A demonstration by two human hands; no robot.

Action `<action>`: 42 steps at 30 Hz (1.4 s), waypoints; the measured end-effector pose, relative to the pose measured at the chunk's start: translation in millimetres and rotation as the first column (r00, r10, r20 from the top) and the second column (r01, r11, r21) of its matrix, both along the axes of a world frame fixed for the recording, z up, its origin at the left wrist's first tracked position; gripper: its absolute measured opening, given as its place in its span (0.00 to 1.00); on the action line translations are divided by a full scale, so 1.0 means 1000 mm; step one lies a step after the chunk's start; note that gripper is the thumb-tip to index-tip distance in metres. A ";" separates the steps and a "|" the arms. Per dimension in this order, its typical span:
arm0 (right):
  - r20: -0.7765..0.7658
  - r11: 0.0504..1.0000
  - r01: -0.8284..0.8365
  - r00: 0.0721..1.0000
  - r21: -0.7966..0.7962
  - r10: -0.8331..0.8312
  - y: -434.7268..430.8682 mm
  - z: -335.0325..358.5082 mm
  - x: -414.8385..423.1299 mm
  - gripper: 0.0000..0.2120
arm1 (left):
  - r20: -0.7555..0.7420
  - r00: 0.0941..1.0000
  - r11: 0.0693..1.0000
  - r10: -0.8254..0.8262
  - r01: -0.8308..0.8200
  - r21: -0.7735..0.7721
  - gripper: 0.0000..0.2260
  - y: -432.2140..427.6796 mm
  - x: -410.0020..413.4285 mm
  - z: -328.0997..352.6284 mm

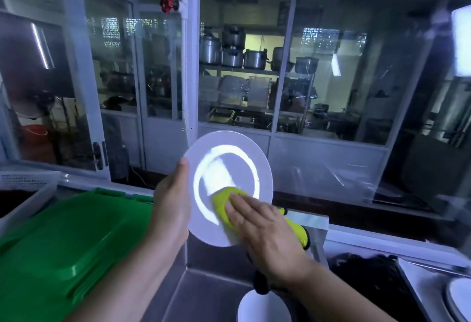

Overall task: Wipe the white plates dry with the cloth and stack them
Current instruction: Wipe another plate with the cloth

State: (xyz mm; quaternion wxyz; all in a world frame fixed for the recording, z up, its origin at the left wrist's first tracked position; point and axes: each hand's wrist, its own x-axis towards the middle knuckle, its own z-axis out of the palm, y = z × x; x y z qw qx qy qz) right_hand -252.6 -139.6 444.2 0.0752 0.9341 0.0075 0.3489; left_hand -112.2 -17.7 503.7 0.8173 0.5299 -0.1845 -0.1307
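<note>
Wiping is under way. The left hand (173,202) holds the white plate (229,148) up in the air, its grip closed on the rim. The right hand (265,235), grip open, presses the cloth (221,200) flat-fingered against the plate's face. Next, probably: wipe the back, then stack it on the second plate (262,306) below.

At left a green lidded bin (63,240), steel pots (232,52) behind glass (331,87).

Cloth (224,202) on raised plate (229,148), lidded bin (63,240) left, windows (280,67) behind, another plate (461,298) lower right
</note>
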 end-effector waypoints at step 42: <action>0.231 0.862 0.176 0.920 0.474 -0.316 -0.025 0.101 -0.030 0.17 | 0.427 0.783 0.836 -0.452 0.204 0.510 0.27 -0.008 -0.006 0.023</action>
